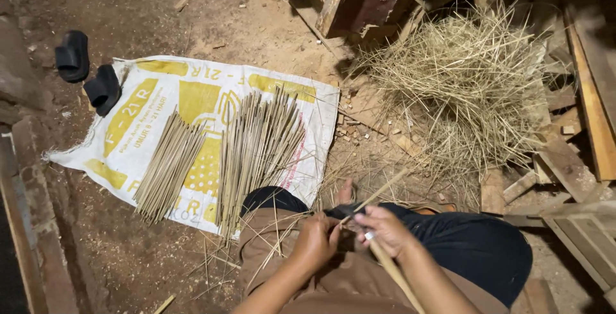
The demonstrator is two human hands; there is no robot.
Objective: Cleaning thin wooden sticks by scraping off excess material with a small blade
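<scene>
Here the left hand (316, 240) and right hand (384, 227) meet over the lap, fingers of both pinching a long pale bamboo strip (378, 193), which runs diagonally from beside the right forearm up toward the heap of straw-coloured shavings (468, 89).

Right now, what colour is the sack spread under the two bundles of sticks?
The sack is white with yellow patches, seen best in the head view.

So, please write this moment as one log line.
left hand: grips knife | right hand: holds bamboo strip | sack: two stick bundles | shavings pile: right
</scene>
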